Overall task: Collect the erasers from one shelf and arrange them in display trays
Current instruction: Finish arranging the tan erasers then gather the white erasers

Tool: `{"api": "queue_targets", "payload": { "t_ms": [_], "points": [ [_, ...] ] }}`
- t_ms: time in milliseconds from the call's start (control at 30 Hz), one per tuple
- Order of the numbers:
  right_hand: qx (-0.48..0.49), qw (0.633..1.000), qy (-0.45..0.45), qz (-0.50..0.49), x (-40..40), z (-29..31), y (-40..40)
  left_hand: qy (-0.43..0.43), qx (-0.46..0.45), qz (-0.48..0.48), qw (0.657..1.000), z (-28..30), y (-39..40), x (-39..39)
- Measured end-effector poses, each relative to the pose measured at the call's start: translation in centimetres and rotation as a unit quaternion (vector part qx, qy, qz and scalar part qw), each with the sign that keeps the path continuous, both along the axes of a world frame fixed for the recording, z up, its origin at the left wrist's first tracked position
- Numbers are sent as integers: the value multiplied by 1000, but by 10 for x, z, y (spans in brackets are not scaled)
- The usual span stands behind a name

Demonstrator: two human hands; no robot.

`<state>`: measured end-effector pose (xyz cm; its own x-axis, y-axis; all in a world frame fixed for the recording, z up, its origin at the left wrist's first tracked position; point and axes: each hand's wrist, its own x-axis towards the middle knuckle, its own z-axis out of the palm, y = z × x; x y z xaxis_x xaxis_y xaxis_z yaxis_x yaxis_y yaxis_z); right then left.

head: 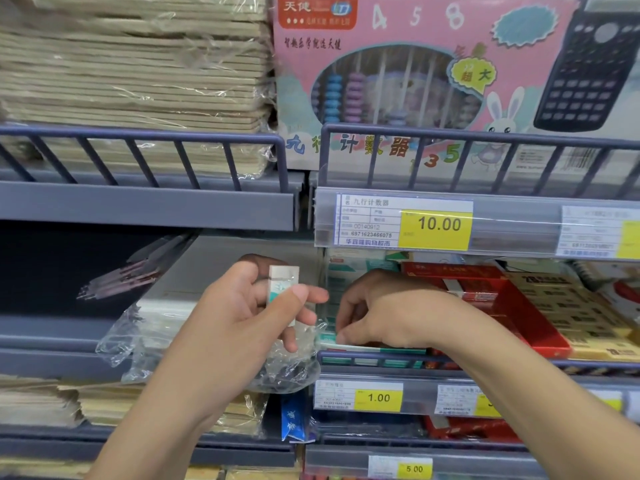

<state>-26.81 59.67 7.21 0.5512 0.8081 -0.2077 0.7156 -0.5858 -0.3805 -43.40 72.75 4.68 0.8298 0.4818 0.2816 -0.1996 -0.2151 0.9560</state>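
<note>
Held upright in front of the shelf, a white eraser [283,291] with a teal sleeve is pinched in the left hand [242,317], thumb across its front and fingers [301,332] curled behind it. Crumpled clear plastic wrap [145,344] hangs beneath that hand. Just to the right, the right hand [384,311] reaches over the shelf rail [374,357], its fingertips [341,336] bent down and pinching the edge of the teal-and-white erasers [377,349] lined up in a display tray there. Beside them sits a red tray [533,320] holding yellow-labelled erasers [568,303]. Yellow price tags [436,228] mark the shelf edges. On the shelf above stand wrapped brown notebooks [131,74] and a pink abacus box [415,74].
</note>
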Motion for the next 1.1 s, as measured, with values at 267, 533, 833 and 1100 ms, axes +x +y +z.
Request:
{"api": "queue_targets", "payload": {
  "t_ms": [267, 533, 833, 1100],
  "points": [
    [223, 971, 89, -1, -5, 1, -15, -9, 52, -1, 999, 2, -6, -1],
    [400, 869, 272, 98, -30, 2, -48, -71, 6, -14, 997, 0, -16, 5],
    [462, 847, 256, 63, -37, -3, -51, -73, 16, -5, 997, 2, -28, 12],
    [285, 954, 61, -67, -4, 17, -84, 38, 393, 84, 915, -11, -29, 7]
  ]
}}
